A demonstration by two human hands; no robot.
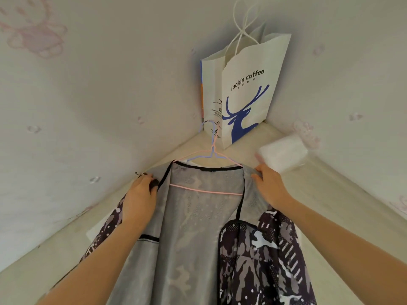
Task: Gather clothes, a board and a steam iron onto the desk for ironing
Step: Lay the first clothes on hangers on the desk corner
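Left hand [141, 194] and right hand [271, 186] grip opposite jacket [198, 234] shoulders.

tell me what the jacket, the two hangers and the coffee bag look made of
Camouflage jacket: thin matte fabric, probably synthetic; grey mesh lining with small holes. Pink hanger and lilac hanger: thin wire, likely plastic-coated, smooth. Luckin coffee bag: white matte paper, crisp folds, cord handles.

Before you, the jacket [193, 227] is thin matt cloth with a grey mesh lining, the pink hanger [207, 190] is smooth coated wire, and at twelve o'clock the paper bag [246, 102] is matt white paper with twisted cord handles.
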